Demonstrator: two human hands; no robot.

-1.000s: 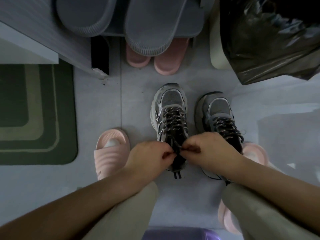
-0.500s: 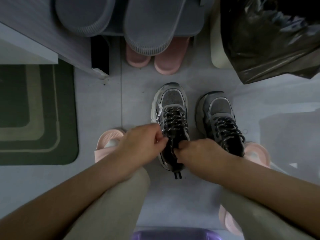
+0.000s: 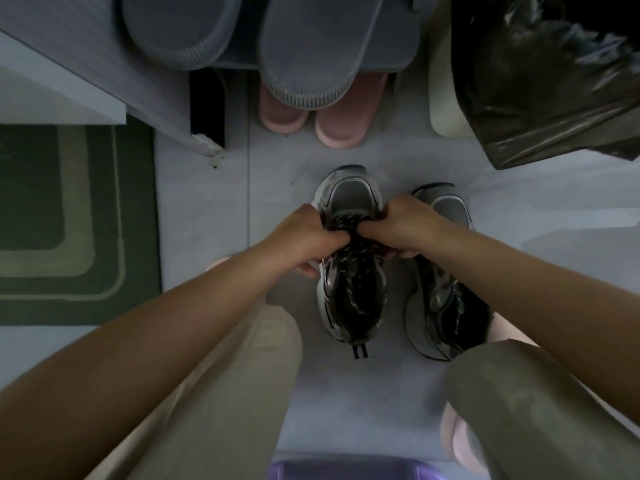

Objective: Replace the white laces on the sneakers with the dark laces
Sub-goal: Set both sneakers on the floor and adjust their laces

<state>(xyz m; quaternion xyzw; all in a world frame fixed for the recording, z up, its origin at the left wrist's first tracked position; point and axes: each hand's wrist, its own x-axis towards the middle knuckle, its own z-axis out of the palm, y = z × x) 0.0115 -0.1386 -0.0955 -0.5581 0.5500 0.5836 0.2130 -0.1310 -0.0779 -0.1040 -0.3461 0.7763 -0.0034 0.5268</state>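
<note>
Two grey and black sneakers stand side by side on the pale floor, toes pointing away from me. The left sneaker (image 3: 349, 199) carries dark laces (image 3: 356, 271) with light flecks. My left hand (image 3: 308, 233) and my right hand (image 3: 405, 223) meet over its lower eyelets, near the toe, and both pinch the dark lace there. The right sneaker (image 3: 446, 299) also shows dark laces and is partly hidden under my right forearm. No white lace is visible.
Pink slippers (image 3: 332, 123) and grey slippers (image 3: 311, 57) sit at a shoe rack ahead. A black plastic bag (image 3: 540, 74) fills the upper right, a green mat (image 3: 69, 220) lies at left. My knees frame the sneakers; a purple stool edge (image 3: 346, 469) is below.
Both hands have moved from the upper laces near the ankle forward to the laces near the toe of the left sneaker. The sneakers stay in place.
</note>
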